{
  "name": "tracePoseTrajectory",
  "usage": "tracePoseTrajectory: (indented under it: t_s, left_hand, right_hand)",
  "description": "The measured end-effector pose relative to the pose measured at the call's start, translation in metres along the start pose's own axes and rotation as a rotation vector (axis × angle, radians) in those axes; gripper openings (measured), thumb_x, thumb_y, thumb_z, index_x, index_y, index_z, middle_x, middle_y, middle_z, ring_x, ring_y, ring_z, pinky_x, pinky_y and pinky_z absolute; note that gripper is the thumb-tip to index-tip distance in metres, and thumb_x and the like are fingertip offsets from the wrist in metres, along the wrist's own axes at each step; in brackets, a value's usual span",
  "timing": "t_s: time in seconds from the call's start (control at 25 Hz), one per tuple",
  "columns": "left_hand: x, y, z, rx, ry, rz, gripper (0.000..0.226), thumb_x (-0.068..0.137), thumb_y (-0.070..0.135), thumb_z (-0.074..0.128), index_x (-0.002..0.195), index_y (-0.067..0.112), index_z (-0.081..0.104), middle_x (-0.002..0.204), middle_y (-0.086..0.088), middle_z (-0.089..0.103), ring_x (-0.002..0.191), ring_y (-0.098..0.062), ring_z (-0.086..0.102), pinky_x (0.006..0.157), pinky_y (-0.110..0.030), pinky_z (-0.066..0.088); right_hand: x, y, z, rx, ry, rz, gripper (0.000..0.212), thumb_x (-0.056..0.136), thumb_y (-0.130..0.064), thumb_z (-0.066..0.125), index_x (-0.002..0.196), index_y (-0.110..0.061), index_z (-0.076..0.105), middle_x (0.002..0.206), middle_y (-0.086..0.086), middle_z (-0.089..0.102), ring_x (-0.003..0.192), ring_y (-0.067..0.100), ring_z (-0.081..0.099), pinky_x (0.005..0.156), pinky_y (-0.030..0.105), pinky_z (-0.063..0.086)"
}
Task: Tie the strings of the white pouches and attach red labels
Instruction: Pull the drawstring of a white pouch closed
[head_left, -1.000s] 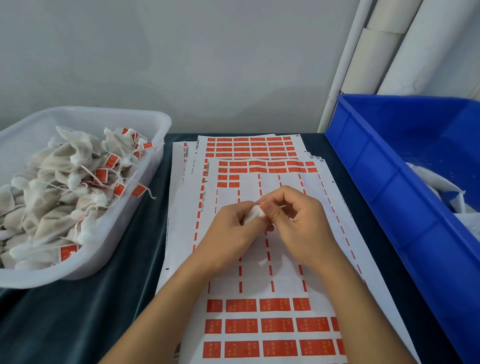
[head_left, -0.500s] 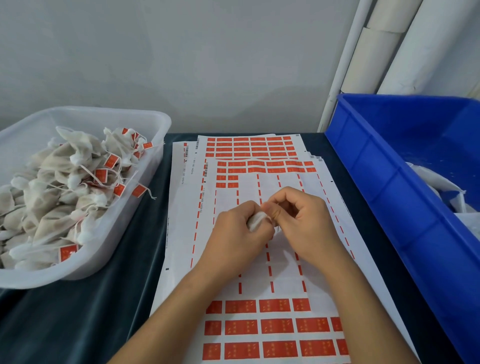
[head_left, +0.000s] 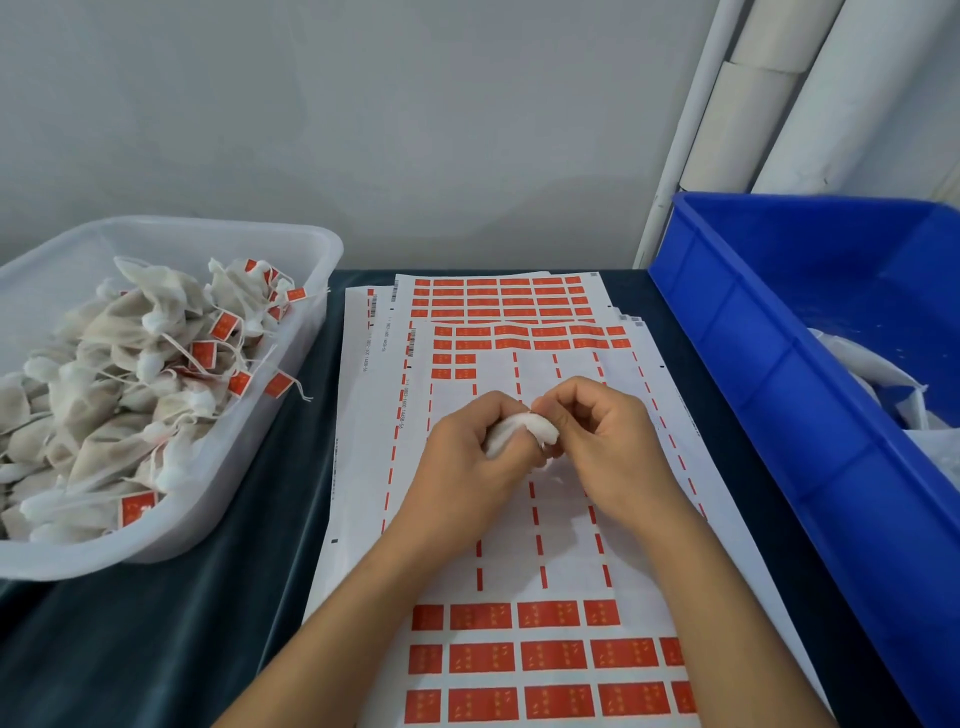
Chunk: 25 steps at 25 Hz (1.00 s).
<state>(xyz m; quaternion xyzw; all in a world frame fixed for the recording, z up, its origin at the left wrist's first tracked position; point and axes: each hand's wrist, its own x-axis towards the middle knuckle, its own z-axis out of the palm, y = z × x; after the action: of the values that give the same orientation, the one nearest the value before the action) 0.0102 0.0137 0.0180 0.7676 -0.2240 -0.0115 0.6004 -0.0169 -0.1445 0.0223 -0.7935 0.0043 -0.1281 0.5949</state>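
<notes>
Pouch: a small white cloth pouch (head_left: 524, 428) sits between both hands, held above the label sheets (head_left: 550, 525), its neck pointing toward the right hand.
Left hand: the left hand (head_left: 467, 467) is curled round the pouch body, fingers closed on it.
Right hand: the right hand (head_left: 608, 441) pinches at the pouch's neck with curled fingers; the string itself is too thin to make out.
Handling: looks light, soft and easily squashed, so a gentle hold on the body and a fingertip pinch at the neck should do.
Labels: red labels (head_left: 545, 657) lie on the sheet below the grip, toward the person.
Finished pile: tagged pouches (head_left: 130, 384) fill the clear tub (head_left: 249, 478) well left of the grip.
Supply: a blue bin (head_left: 779, 395) stands right of the grip.
</notes>
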Motion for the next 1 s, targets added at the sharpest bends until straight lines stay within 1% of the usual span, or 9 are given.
tracePoseTrajectory:
  t_s: [0.08, 0.16, 0.28, 0.4, 0.6, 0.72, 0.8, 0.88, 1.0]
  left_hand:
    - [0.002, -0.0004, -0.0016, -0.022, 0.074, -0.03, 0.01, 0.096, 0.032, 0.066, 0.088, 0.028, 0.071, 0.081, 0.012, 0.073, 0.082, -0.009, 0.068, 0.068, -0.011, 0.05]
    - [0.0032, -0.0021, -0.0024, -0.02, 0.127, -0.058, 0.012, 0.096, 0.028, 0.066, 0.084, 0.025, 0.07, 0.079, 0.012, 0.073, 0.079, -0.007, 0.067, 0.065, -0.011, 0.048]
    - [0.0038, -0.004, -0.0026, -0.027, 0.158, -0.089, 0.013, 0.096, 0.024, 0.066, 0.083, 0.024, 0.07, 0.078, 0.011, 0.073, 0.077, -0.008, 0.067, 0.062, -0.013, 0.049]
    - [0.0061, -0.0052, -0.0022, -0.029, 0.162, -0.105, 0.014, 0.097, 0.024, 0.066, 0.084, 0.026, 0.072, 0.081, 0.01, 0.074, 0.081, -0.01, 0.069, 0.068, -0.019, 0.055]
    - [0.0078, -0.0054, -0.0025, -0.095, 0.169, -0.176, 0.013, 0.097, 0.028, 0.067, 0.088, 0.025, 0.076, 0.081, 0.009, 0.076, 0.081, -0.009, 0.073, 0.072, -0.019, 0.059]
    - [0.0071, -0.0057, -0.003, -0.089, 0.172, -0.214, 0.014, 0.097, 0.029, 0.067, 0.087, 0.026, 0.075, 0.08, 0.007, 0.075, 0.08, -0.011, 0.072, 0.07, -0.021, 0.058]
    - [0.0071, -0.0054, -0.0039, -0.086, 0.174, -0.221, 0.015, 0.097, 0.03, 0.066, 0.085, 0.025, 0.074, 0.078, 0.006, 0.074, 0.078, -0.01, 0.071, 0.07, -0.022, 0.056]
    - [0.0069, -0.0041, -0.0045, -0.077, 0.161, -0.208, 0.017, 0.093, 0.036, 0.063, 0.083, 0.026, 0.073, 0.077, 0.007, 0.072, 0.075, -0.008, 0.068, 0.067, -0.022, 0.054]
    - [0.0061, -0.004, -0.0033, -0.06, 0.12, -0.186, 0.017, 0.094, 0.034, 0.063, 0.084, 0.025, 0.073, 0.079, 0.007, 0.072, 0.079, -0.011, 0.068, 0.068, -0.022, 0.056]
  right_hand:
    - [-0.0005, 0.0014, 0.0049, -0.084, -0.016, -0.013, 0.014, 0.102, -0.028, 0.062, 0.09, -0.031, 0.07, 0.083, -0.01, 0.071, 0.078, 0.011, 0.068, 0.068, 0.019, 0.057]
    - [-0.0014, 0.0014, 0.0083, -0.174, -0.038, -0.023, 0.014, 0.104, -0.03, 0.058, 0.093, -0.033, 0.065, 0.085, -0.015, 0.068, 0.082, 0.007, 0.066, 0.069, 0.016, 0.055]
    - [-0.0027, 0.0008, 0.0091, -0.243, -0.07, -0.037, 0.012, 0.106, -0.03, 0.054, 0.099, -0.032, 0.062, 0.089, -0.015, 0.065, 0.085, 0.005, 0.062, 0.07, 0.016, 0.051]
    - [-0.0034, -0.0008, 0.0075, -0.254, -0.08, -0.048, 0.012, 0.107, -0.028, 0.052, 0.1, -0.03, 0.062, 0.091, -0.014, 0.065, 0.088, 0.004, 0.061, 0.072, 0.014, 0.05]
    - [-0.0037, -0.0032, 0.0075, -0.284, -0.108, -0.039, 0.01, 0.105, -0.033, 0.054, 0.101, -0.034, 0.063, 0.091, -0.018, 0.065, 0.09, -0.002, 0.06, 0.07, 0.008, 0.046]
    - [-0.0041, -0.0024, 0.0069, -0.302, -0.105, -0.056, 0.008, 0.104, -0.032, 0.057, 0.099, -0.034, 0.064, 0.091, -0.019, 0.065, 0.089, -0.002, 0.059, 0.071, 0.011, 0.045]
    - [-0.0042, -0.0021, 0.0065, -0.303, -0.063, -0.089, 0.006, 0.102, -0.032, 0.06, 0.102, -0.036, 0.065, 0.097, -0.021, 0.064, 0.094, -0.001, 0.058, 0.074, 0.013, 0.045]
    - [-0.0038, -0.0037, 0.0051, -0.227, -0.016, -0.126, 0.012, 0.098, -0.039, 0.061, 0.109, -0.041, 0.066, 0.106, -0.025, 0.065, 0.103, 0.002, 0.06, 0.077, 0.014, 0.05]
    - [-0.0031, -0.0042, 0.0057, -0.199, 0.019, -0.169, 0.013, 0.096, -0.044, 0.064, 0.108, -0.043, 0.067, 0.106, -0.026, 0.066, 0.102, 0.007, 0.062, 0.077, 0.014, 0.052]
